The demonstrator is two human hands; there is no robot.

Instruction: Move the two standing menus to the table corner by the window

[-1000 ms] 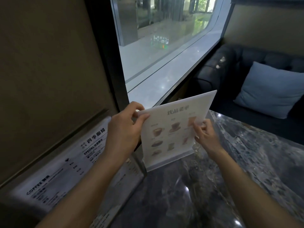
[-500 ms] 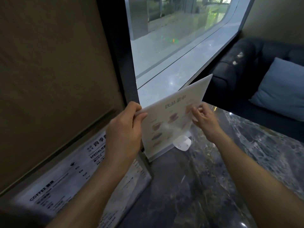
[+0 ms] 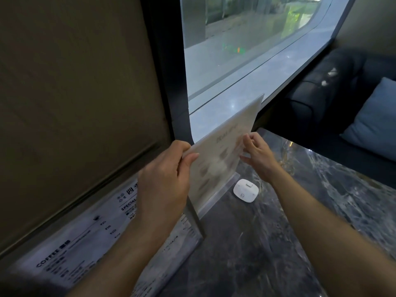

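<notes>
My left hand (image 3: pixel 165 179) pinches the near top corner of the white drinks menu in its clear acrylic stand (image 3: pixel 216 166), thumb in front, fingers behind. My right hand (image 3: pixel 256 156) steadies the far edge with loosely curled fingertips, half open; whether it truly grips I cannot tell. I judge this the placing step for this menu: its base sits at or just above the dark marbled stone worktop (image 3: pixel 267 243), near the window (image 3: pixel 246 50). Just beside the base lies a small white rounded-square puck (image 3: pixel 245 190). The long black-and-white coffee menu (image 3: pixel 90 243) leans against the wall on this menu's near side. Next, seat it squarely and let go.
</notes>
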